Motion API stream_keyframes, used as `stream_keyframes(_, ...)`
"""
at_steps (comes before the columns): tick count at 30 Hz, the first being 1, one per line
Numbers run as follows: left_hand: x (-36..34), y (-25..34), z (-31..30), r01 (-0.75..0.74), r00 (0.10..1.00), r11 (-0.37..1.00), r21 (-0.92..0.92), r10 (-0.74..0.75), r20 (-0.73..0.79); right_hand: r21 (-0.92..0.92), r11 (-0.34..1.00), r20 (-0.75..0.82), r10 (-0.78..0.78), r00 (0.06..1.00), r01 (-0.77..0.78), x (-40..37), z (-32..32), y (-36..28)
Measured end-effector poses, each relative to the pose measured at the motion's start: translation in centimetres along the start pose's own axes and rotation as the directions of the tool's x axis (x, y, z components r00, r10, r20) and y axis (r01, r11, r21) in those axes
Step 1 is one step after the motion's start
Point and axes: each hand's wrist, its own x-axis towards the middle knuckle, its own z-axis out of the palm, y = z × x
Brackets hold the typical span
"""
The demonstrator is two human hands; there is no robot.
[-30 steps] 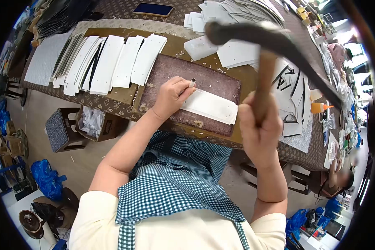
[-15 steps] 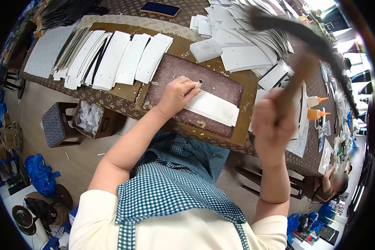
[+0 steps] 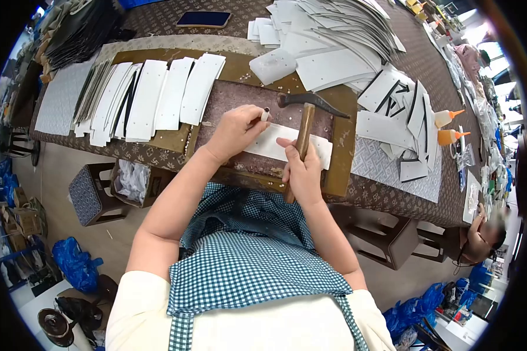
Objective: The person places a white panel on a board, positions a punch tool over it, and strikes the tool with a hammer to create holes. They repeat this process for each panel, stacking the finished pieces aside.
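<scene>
My left hand [image 3: 237,131] is closed round a short punch [image 3: 266,114] with a pale wrapping and a dark top end. It stands over a white strip [image 3: 263,144] that lies on a reddish-brown slab [image 3: 231,105]; the punch's lower tip is hidden by my fingers. My right hand [image 3: 304,175] grips the wooden handle of a hammer [image 3: 304,131], just right of the punch. The hammer's dark metal head is above the slab, its blunt face pointing left. Part of the strip is covered by my right hand and the handle.
White pieces [image 3: 149,99] with small holes stand in a row at left. A pile of white sheets [image 3: 334,64] lies at the back right, beside a whitish block [image 3: 272,65]. Further off are a phone [image 3: 203,19] and two orange-tipped bottles [image 3: 448,119]. Another person [image 3: 480,243] sits at far right.
My right hand has brought the hammer down and left, from raised at the right to beside the punch. My left hand still holds the punch on the strip. The camera view has shifted slightly.
</scene>
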Motion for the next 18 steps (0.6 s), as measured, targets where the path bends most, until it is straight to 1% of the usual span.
stream_keyframes(1,0.2,-0.1,0.1,0.010,1.000,1.000,-0.024,-0.010,-0.004,0.024,1.000,-0.015,0.003,1.000,-0.003,0.0,0.3,0.3)
stream_keyframes(4,0.4,-0.2,0.7,0.168,0.981,0.978,-0.126,-0.179,-0.077,0.050,0.999,-0.057,-0.004,0.998,0.007,-0.1,0.4,0.7)
stream_keyframes(7,0.2,0.0,0.8,0.294,0.917,0.933,-0.208,-0.336,-0.215,0.040,0.999,-0.065,-0.013,0.998,0.016,-0.1,0.5,0.7)
stream_keyframes(8,-0.3,-1.2,0.9,0.310,0.906,0.912,-0.268,-0.368,-0.207,0.030,0.999,-0.063,-0.017,0.998,0.019,-0.1,0.4,0.7)
stream_keyframes(11,-1.8,0.5,0.5,0.231,0.908,0.905,-0.357,-0.332,-0.256,0.035,0.999,-0.058,-0.028,0.998,0.030,-0.1,0.5,0.7)
stream_keyframes(12,-2.5,1.0,0.3,0.221,0.922,0.914,-0.339,-0.309,-0.232,0.036,0.999,-0.055,-0.028,0.998,0.030,-0.1,0.5,0.8)
stream_keyframes(15,-4.1,0.8,0.5,0.175,0.941,0.934,-0.311,-0.252,-0.226,0.041,0.999,-0.061,-0.026,0.998,0.029,-0.1,0.4,1.0)
stream_keyframes(16,-4.3,0.7,0.5,0.145,0.948,0.955,-0.258,-0.208,-0.239,0.038,0.999,-0.060,-0.026,0.998,0.028,-0.1,0.4,1.0)
stream_keyframes(18,-4.5,0.6,0.6,0.151,0.947,0.955,-0.256,-0.214,-0.240,0.030,0.999,-0.056,-0.028,0.998,0.030,-0.1,0.4,0.8)
